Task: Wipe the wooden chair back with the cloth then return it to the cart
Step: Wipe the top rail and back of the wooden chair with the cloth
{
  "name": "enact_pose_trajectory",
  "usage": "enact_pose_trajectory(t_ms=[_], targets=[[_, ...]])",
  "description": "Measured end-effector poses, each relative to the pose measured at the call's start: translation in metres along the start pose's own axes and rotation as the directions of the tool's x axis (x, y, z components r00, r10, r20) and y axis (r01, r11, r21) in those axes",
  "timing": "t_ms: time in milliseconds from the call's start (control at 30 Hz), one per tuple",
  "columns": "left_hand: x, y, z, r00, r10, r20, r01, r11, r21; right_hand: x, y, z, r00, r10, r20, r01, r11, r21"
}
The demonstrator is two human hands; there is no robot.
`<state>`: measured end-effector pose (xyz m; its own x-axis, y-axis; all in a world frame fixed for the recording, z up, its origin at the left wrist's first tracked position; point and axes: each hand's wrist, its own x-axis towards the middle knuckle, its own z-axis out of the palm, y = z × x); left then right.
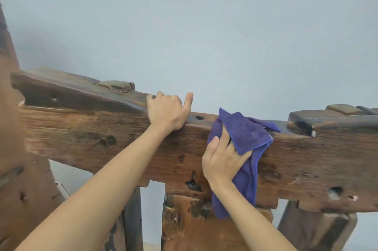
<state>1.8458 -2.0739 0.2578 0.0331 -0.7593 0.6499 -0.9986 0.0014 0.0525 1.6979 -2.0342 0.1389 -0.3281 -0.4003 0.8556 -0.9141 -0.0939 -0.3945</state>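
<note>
A heavy, rough wooden chair back [106, 136] spans the view as a thick horizontal top rail with dark knots and holes. My left hand [166, 112] grips the rail's top edge near the middle, forefinger raised. My right hand [222, 160] presses a purple cloth [248, 134] against the rail's front face just right of the left hand. The cloth drapes over the top edge and hangs down past my wrist. The cart is out of sight.
A plain pale blue wall [204, 25] stands right behind the chair. Vertical wooden slats [184, 222] run down below the rail, with gaps between them. A raised wooden block [319, 121] sits on the rail at right, and another wooden post [12, 148] fills the left edge.
</note>
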Motion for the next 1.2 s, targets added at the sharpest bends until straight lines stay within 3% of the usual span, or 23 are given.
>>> enact_pose_trajectory(t_ms=[133, 200, 300, 400, 500, 600, 733, 867, 967, 1033, 1100, 1200], targets=[[0.001, -0.001, -0.002, 1.0, -0.013, -0.004, 0.013, 0.999, -0.048, -0.024, -0.027, 0.015, 0.993, -0.119, 0.024, 0.119, 0.993, -0.01], [-0.002, -0.001, -0.003, 1.0, -0.005, 0.001, 0.005, 0.998, -0.07, -0.028, -0.021, 0.012, 0.965, -0.255, 0.054, 0.256, 0.966, -0.014], [-0.002, -0.003, -0.004, 1.0, 0.009, 0.006, -0.008, 0.998, -0.07, -0.014, 0.014, -0.003, 0.838, -0.532, 0.123, 0.532, 0.846, 0.036], [-0.003, -0.005, -0.002, 1.0, 0.028, -0.002, -0.028, 0.998, -0.058, 0.015, 0.054, -0.032, 0.727, -0.636, 0.259, 0.639, 0.765, 0.086], [-0.003, -0.009, 0.0, 0.999, 0.044, 0.008, -0.044, 0.998, -0.056, 0.048, 0.09, -0.063, 0.752, -0.554, 0.357, 0.575, 0.816, 0.056], [-0.002, -0.008, 0.0, 0.999, 0.052, 0.018, -0.05, 0.996, -0.068, 0.081, 0.13, -0.095, 0.845, -0.392, 0.363, 0.463, 0.876, -0.132], [-0.001, -0.009, 0.003, 0.997, 0.077, 0.015, -0.076, 0.995, -0.069, 0.106, 0.181, -0.136, 0.914, -0.228, 0.336, 0.35, 0.86, -0.37], [0.0, -0.009, 0.005, 0.997, 0.078, 0.024, -0.076, 0.996, -0.052, 0.119, 0.207, -0.162, 0.981, 0.056, 0.187, 0.003, 0.954, -0.301], [0.002, -0.007, 0.004, 0.995, 0.062, 0.075, -0.062, 0.998, -0.006, 0.136, 0.206, -0.165, 0.977, 0.178, 0.12, -0.137, 0.948, -0.288], [0.001, -0.003, 0.002, 0.99, 0.053, 0.13, -0.056, 0.998, 0.023, 0.147, 0.198, -0.16, 0.95, 0.273, 0.153, -0.216, 0.926, -0.311], [0.001, 0.001, 0.001, 0.981, 0.041, 0.188, -0.053, 0.997, 0.062, 0.15, 0.185, -0.153, 0.931, 0.31, 0.192, -0.224, 0.903, -0.367], [-0.004, 0.019, -0.007, 0.965, 0.028, 0.26, -0.051, 0.995, 0.084, 0.143, 0.161, -0.144, 0.972, 0.102, 0.211, -0.015, 0.924, -0.381]])
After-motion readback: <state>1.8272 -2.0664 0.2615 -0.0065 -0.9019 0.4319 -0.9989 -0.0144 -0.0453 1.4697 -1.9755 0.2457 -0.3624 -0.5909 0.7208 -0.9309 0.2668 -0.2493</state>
